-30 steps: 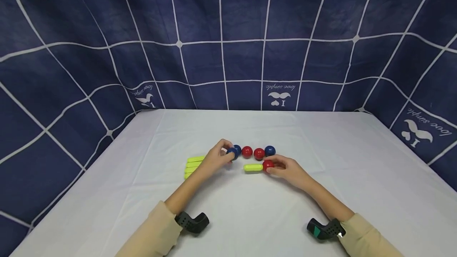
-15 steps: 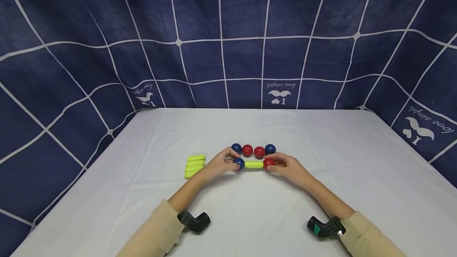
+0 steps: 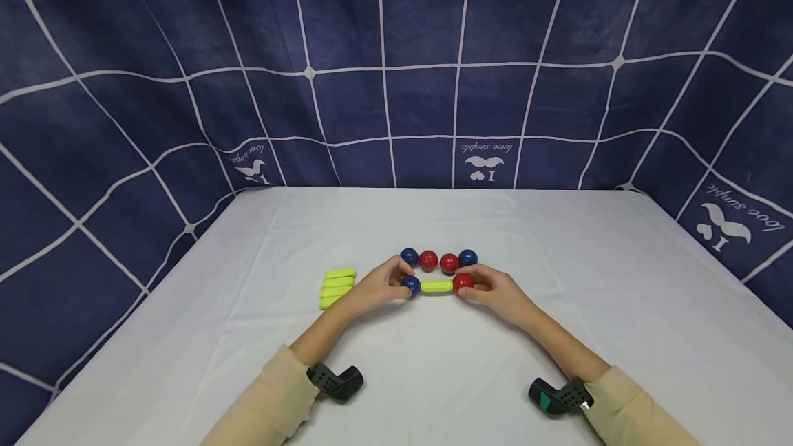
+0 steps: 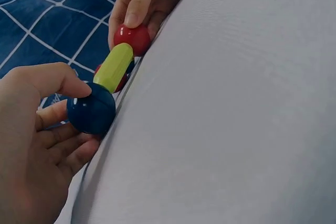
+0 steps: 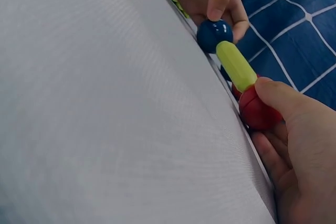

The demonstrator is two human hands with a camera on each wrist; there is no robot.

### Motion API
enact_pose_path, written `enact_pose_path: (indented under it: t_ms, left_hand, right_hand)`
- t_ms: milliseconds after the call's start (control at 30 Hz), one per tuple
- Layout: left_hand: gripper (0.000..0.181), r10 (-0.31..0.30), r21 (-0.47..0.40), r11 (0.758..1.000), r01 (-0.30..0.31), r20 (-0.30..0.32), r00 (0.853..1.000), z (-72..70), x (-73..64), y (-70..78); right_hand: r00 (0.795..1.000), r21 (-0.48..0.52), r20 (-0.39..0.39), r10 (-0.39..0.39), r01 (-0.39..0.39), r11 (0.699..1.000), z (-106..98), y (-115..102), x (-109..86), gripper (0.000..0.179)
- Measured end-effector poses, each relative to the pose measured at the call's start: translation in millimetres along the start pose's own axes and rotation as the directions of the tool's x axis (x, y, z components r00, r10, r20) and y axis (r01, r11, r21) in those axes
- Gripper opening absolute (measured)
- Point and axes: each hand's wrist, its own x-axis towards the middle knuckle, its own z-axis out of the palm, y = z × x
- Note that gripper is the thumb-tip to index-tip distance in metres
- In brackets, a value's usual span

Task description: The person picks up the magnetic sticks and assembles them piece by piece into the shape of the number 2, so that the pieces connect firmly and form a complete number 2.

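Note:
My left hand [image 3: 379, 288] pinches a blue ball [image 4: 91, 109] between thumb and fingers. The right hand [image 3: 503, 296] grips a red ball [image 5: 258, 109] the same way. Between the two balls runs a yellow-green rod [image 3: 436, 286], its ends touching both, so the three form one straight bar lying across the head view. In both wrist views the rod meets each ball end-on. Just behind this bar, a row of loose balls stands on the table: a blue ball [image 3: 409, 257], two red balls [image 3: 428, 260] and another blue ball [image 3: 467, 258].
Several yellow-green rods [image 3: 337, 283] lie stacked side by side left of my left hand. A white cloth covers the table [image 3: 434, 377]. Dark blue curtains with white grid lines [image 3: 347, 109] rise at the back and both sides.
My left hand has brought the blue ball down and right from the back row to the rod's left end. The right hand keeps its hold on the red ball, with the bar shifting slightly left.

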Motion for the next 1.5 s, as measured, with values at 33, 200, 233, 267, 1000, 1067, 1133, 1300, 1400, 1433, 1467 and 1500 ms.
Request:
enact_pose_path:
  t_ms: [33, 200, 233, 267, 1000, 1067, 1133, 1300, 1400, 1433, 1467, 1500]
  left_hand:
    - [0.031, 0.005, 0.02, 1.0, -0.005, 0.002, 1.0, -0.6, -0.1, 1.0]
    - [0.029, 0.004, 0.072, 0.997, -0.006, 0.029, 1.0, -4.6, -0.1, 3.1]
    - [0.029, 0.002, 0.073, 0.997, -0.005, 0.035, 0.999, -5.6, -0.1, 3.3]
    - [0.029, 0.004, 0.075, 0.997, -0.007, 0.043, 0.999, -6.6, 0.0, 3.1]
    - [0.022, 0.01, 0.16, 0.987, -0.001, -0.057, 0.998, -81.7, -5.6, -16.7]
    - [0.021, 0.002, 0.178, 0.984, 0.012, -0.077, 0.997, -88.9, -8.9, -24.8]
    - [0.021, -0.011, 0.183, 0.983, 0.027, -0.089, 0.996, -94.4, -12.0, -32.1]
    - [0.025, -0.069, 0.204, 0.975, 0.086, -0.089, 0.994, -100.1, -16.9, -44.8]
    - [0.027, -0.105, 0.211, 0.97, 0.121, -0.086, 0.991, -101.5, -19.2, -51.3]
    - [0.027, -0.113, 0.212, 0.969, 0.129, -0.087, 0.99, -102.0, -19.9, -53.4]
    - [0.027, -0.121, 0.209, 0.968, 0.137, -0.088, 0.989, -102.1, -20.7, -55.1]
    - [0.027, -0.123, 0.209, 0.968, 0.139, -0.088, 0.988, -102.2, -20.8, -56.4]
  right_hand:
    - [1.0, -0.004, 0.001, -0.006, 0.006, 1.0, 0.0, 0.2, 0.0, 0.044]
    - [1.0, -0.02, 0.019, -0.014, 0.014, 1.0, -1.2, 0.2, -0.8, 0.046]
    - [1.0, -0.02, 0.022, -0.012, 0.012, 1.0, -1.8, 0.0, -1.1, 0.046]
    - [1.0, -0.018, 0.025, -0.01, 0.011, 1.0, -2.3, -0.3, -1.4, 0.046]
    - [0.999, -0.012, 0.032, -0.003, 0.003, 1.0, -6.2, -3.6, -2.7, 0.045]
    - [0.999, -0.012, 0.036, -0.007, 0.007, 1.0, -6.2, -2.7, -2.1, 0.045]
    - [0.999, -0.012, 0.041, -0.008, 0.008, 1.0, -6.2, -2.1, -1.7, 0.046]
    - [0.999, -0.01, 0.042, -0.007, 0.008, 1.0, -6.0, -2.5, -1.0, 0.046]
    - [0.999, -0.014, 0.042, -0.002, 0.003, 1.0, -5.2, -2.2, -0.7, 0.046]
    - [0.999, -0.014, 0.043, 0.0, 0.0, 1.0, -4.9, -1.8, -0.7, 0.046]
    - [0.999, -0.017, 0.043, 0.004, -0.003, 1.0, -4.6, -1.2, -0.8, 0.046]
    - [0.999, -0.019, 0.043, 0.008, -0.008, 1.0, -4.3, -0.7, -0.9, 0.046]
